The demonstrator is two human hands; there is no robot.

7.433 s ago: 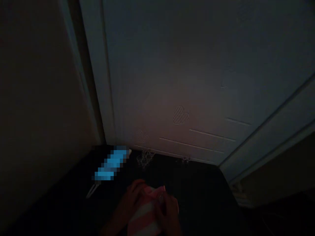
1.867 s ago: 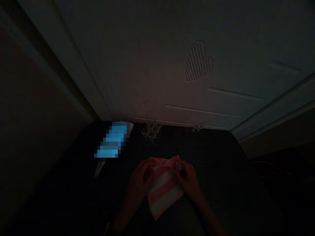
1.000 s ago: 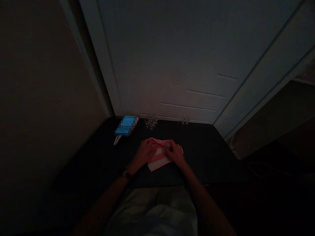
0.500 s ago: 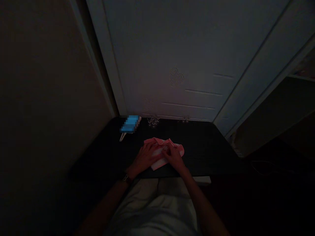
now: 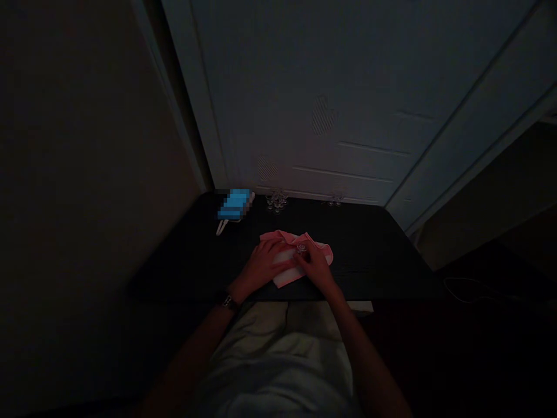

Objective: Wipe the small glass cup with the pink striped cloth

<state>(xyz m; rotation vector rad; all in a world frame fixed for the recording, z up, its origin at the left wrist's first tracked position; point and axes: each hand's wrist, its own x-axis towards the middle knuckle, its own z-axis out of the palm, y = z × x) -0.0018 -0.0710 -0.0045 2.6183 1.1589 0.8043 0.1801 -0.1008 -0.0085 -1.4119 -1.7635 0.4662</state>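
Note:
A pink and white cloth point(image 5: 285, 278) lies rumpled on the dark table in front of me. My left hand point(image 5: 265, 261) rests flat on the cloth's left part, fingers stretched out, with a watch on that wrist. Over the cloth's right part, my right hand point(image 5: 315, 264) pinches a small clear round glass-like piece point(image 5: 301, 248) between thumb and fingers. The dim light hides its exact kind. Toward the back of the table sits a cluster of similar clear pieces point(image 5: 277, 201), and a smaller group of clear pieces point(image 5: 335, 200) lies farther right.
The dark table point(image 5: 369, 249) has rounded corners and backs onto a pale panel point(image 5: 278, 87) with embossed hearts and lines. A device with a blurred blue screen point(image 5: 235, 204) and a white cable point(image 5: 221, 226) stand at the back left. A wall point(image 5: 87, 145) rises on the left.
The view has tilted slightly, so everything sits a little higher and farther right in it. Both hands keep nearly the same hold on the cloth and the clear piece.

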